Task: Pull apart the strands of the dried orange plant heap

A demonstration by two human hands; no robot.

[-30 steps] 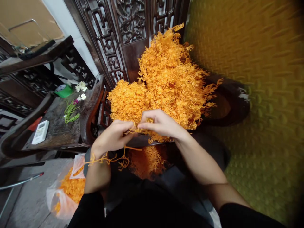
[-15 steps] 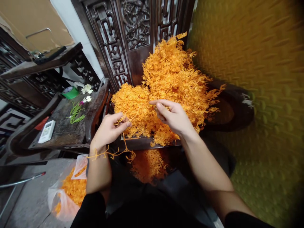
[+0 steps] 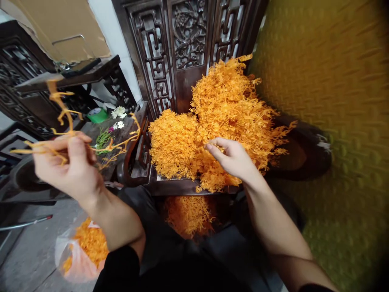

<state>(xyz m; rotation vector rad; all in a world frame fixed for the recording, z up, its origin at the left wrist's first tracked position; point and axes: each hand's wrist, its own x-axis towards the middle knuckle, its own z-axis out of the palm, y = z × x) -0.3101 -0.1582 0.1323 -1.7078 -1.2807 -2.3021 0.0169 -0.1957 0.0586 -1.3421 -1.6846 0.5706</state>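
Observation:
A big heap of orange branching plastic sprigs (image 3: 225,117) fills the seat of a dark carved wooden chair (image 3: 182,186) in front of me. My left hand (image 3: 65,164) is raised out to the left, fingers pinched shut on one long orange sprig (image 3: 60,109) whose branches stick up and sideways. My right hand (image 3: 232,156) rests on the front of the heap with its fingers curled into the sprigs; whether it grips one I cannot make out.
A clear plastic bag with orange pieces (image 3: 82,249) lies on the floor at lower left. A dark side table (image 3: 100,138) to the left holds green stems, white flowers and a green tape roll (image 3: 97,114). A yellow textured wall (image 3: 334,101) is on the right.
My left hand has swung away from the heap up and to the left, carrying the long sprig. My right hand has parted from it and settled on the heap.

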